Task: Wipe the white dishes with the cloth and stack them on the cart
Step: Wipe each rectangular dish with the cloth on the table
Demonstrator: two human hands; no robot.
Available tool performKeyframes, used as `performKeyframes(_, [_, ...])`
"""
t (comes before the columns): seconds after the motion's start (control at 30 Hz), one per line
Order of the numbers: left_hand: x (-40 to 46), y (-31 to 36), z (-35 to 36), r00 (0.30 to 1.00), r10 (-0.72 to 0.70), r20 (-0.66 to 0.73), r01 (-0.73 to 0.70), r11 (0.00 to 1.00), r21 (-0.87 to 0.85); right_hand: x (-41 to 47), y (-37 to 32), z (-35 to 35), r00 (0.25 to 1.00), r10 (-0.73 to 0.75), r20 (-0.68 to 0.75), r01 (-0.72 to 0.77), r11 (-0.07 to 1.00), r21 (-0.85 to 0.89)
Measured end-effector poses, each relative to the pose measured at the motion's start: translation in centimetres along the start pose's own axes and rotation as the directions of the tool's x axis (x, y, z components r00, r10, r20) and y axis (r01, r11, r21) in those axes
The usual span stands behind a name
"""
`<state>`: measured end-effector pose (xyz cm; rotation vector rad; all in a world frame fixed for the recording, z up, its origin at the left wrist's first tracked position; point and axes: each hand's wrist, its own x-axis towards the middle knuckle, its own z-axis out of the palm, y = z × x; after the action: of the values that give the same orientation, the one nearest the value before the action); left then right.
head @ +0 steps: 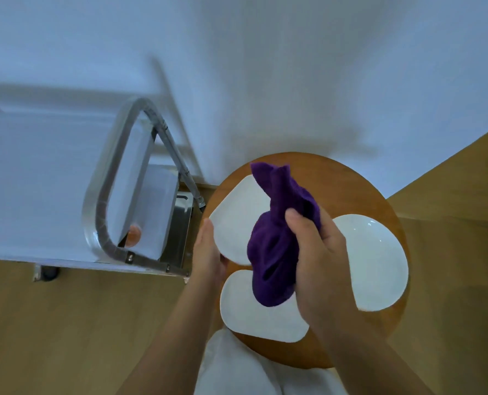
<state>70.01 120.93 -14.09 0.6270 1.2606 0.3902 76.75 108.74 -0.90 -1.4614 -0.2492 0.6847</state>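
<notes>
Left hand grips the near-left edge of a white rounded-square plate, held tilted above the round wooden desk. Right hand clenches a bunched purple terry cloth, pressed against the plate's right side; cloth covers part of that plate and the far edge of the dish below it.

Still on the desk: a second white rounded-square plate at the near side, partly under the cloth and right wrist, and a white round bowl-like dish on the right, its left rim hidden by the right hand.

Left of the desk, just beside its edge: metal cart with a curved tubular steel handle and a steel shelf. Small orange round object sits low in the cart frame; can't tell what it is.

White fabric at the near edge, under the forearms. Floor is light wood. Far wall is plain white.
</notes>
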Motion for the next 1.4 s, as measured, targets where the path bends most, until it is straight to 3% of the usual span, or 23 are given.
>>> performKeyframes(0.1, [-3.3, -0.3, 0.0, 0.993, 0.062, 0.097, -0.049, 0.991, -0.126, -0.8, 0.7, 2.4, 0.981, -0.013, 0.196, 0.051, 0.981, -0.188])
performKeyframes(0.17, [-4.4, -0.6, -0.5, 0.99, 0.102, 0.099, -0.092, 0.991, -0.098, -1.0, 2.5, 3.2, 0.949, 0.049, 0.312, 0.104, 0.884, -0.455])
performKeyframes(0.23, [-5.3, -0.5, -1.2, 0.985, 0.109, 0.137, -0.094, 0.989, -0.113, -0.7, 4.6, 3.1, 0.911, 0.044, 0.41, 0.303, 0.603, -0.738])
performKeyframes(0.27, [-5.7, -0.4, -1.4, 0.983, 0.115, 0.144, -0.094, 0.985, -0.145, -0.6, 5.3, 2.9, 0.892, 0.017, 0.453, 0.397, 0.452, -0.799])
performKeyframes(0.33, [-6.5, 0.0, -1.7, 0.973, 0.164, 0.165, -0.134, 0.974, -0.181, -0.3, 6.0, 2.9, 0.863, -0.032, 0.504, 0.489, 0.304, -0.817])
performKeyframes(0.43, [-7.7, 1.0, -1.2, 0.956, 0.222, 0.189, -0.183, 0.961, -0.205, 0.5, 6.1, 3.4, 0.842, -0.111, 0.528, 0.539, 0.199, -0.818])
performKeyframes(0.6, [-9.2, 2.9, -0.6, 0.928, 0.352, 0.124, -0.34, 0.934, -0.11, 0.8, 4.0, 4.5, 0.852, -0.247, 0.461, 0.473, -0.014, -0.881])
performKeyframes(0.73, [-10.4, 3.6, -0.1, 0.915, 0.391, 0.099, -0.392, 0.92, -0.013, 1.2, 2.4, 5.0, 0.794, -0.389, 0.467, 0.446, -0.149, -0.883])
performKeyframes(0.83, [-10.6, 3.7, -0.1, 0.884, 0.454, 0.113, -0.457, 0.889, 0.005, 1.9, 1.9, 4.8, 0.734, -0.456, 0.503, 0.5, -0.138, -0.855])
performKeyframes(0.93, [-11.0, 3.7, -0.2, 0.837, 0.533, 0.12, -0.543, 0.836, 0.078, 3.0, 1.0, 4.3, 0.717, -0.483, 0.502, 0.553, -0.044, -0.832])
performKeyframes(1.27, [-12.2, 4.8, -1.0, 0.833, 0.548, 0.08, -0.553, 0.829, 0.078, 7.1, -1.0, -0.1, 0.839, -0.472, 0.271, 0.357, 0.101, -0.929])
performKeyframes(1.4, [-12.2, 5.2, -1.1, 0.842, 0.537, 0.048, -0.539, 0.84, 0.054, 7.7, -1.2, -1.4, 0.878, -0.434, 0.204, 0.335, 0.249, -0.909])
